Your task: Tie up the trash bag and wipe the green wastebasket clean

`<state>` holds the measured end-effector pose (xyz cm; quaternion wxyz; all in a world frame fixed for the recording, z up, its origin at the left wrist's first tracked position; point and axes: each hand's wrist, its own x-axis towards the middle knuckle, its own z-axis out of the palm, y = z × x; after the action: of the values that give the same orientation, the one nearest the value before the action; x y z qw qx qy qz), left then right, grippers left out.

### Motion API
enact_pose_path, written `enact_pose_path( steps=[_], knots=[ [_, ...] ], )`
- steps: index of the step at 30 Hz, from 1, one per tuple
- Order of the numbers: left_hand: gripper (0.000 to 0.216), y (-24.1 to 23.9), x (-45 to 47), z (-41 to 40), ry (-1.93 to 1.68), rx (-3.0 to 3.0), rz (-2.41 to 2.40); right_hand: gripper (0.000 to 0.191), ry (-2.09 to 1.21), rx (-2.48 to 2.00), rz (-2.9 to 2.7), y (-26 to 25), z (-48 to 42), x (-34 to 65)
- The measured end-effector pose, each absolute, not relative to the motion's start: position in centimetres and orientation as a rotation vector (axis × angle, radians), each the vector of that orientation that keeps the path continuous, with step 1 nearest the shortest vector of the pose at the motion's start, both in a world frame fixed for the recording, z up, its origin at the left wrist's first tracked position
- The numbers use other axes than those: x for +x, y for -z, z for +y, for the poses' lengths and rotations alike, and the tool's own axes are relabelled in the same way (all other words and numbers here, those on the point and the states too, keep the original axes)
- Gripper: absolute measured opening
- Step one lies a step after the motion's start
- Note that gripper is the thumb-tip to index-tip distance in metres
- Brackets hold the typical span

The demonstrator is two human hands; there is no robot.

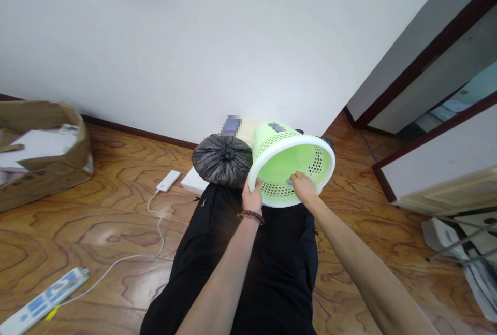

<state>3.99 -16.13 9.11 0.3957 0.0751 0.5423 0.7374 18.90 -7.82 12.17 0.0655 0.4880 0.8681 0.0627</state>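
Observation:
A light green plastic wastebasket (289, 161) with a white rim and rows of holes is tipped over my lap, its mouth facing me. My left hand (253, 198) grips the rim at its lower left, thumb inside. Reaching into the mouth, my right hand (304, 186) is closed, its fingers near the inner wall. A small greyish bit shows at its fingertips, too small to name. Left of the basket sits a tied black garbage bag (223, 159), touching or nearly touching it. Some black plastic also shows behind the basket's right side.
A cardboard box (50, 177) with papers stands at the left wall. On the wooden floor lie a white power bank (168, 180), its cable (132, 256) and a power strip (48, 297). A white flat box (193, 181) is beside my knee. A doorway opens at right.

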Motion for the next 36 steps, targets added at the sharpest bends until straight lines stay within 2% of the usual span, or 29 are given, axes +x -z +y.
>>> enact_pose_path(
  steps=[3,6,13,18,21,30,33,36],
  knots=[
    [0.043,-9.0,3.8,-16.1,-1.876,0.181,1.362,0.024,-0.294,1.548,2.606,-12.8,-6.9,20.5],
    [0.043,-8.7,3.9,-16.2,-1.886,0.191,1.338,0.025,-0.255,1.656,2.573,-12.1,-7.2,20.6],
    [0.044,-7.5,4.1,-15.7,-1.911,0.202,1.257,0.017,0.387,1.833,2.562,-8.7,-10.8,15.5],
    [0.041,-7.3,4.1,-15.3,-1.936,0.145,1.235,0.019,0.524,1.799,2.735,-8.4,-12.7,12.9],
    [0.037,-7.5,4.2,-15.3,-1.957,0.14,1.199,0.02,0.453,1.715,2.745,-8.9,-12.2,13.6],
    [0.035,-9.3,4.3,-15.2,-1.983,-0.055,1.013,0.025,-0.224,1.587,2.62,-12.6,-7.3,18.9],
    [0.035,-9.5,4.4,-15.2,-1.989,-0.086,1.001,0.026,-0.216,1.613,2.628,-12.2,-7.6,18.4],
    [0.036,-9.2,4.6,-15.4,-1.971,-0.046,1.044,0.027,-0.042,1.748,2.578,-10.8,-9.1,16.3]
  ],
)
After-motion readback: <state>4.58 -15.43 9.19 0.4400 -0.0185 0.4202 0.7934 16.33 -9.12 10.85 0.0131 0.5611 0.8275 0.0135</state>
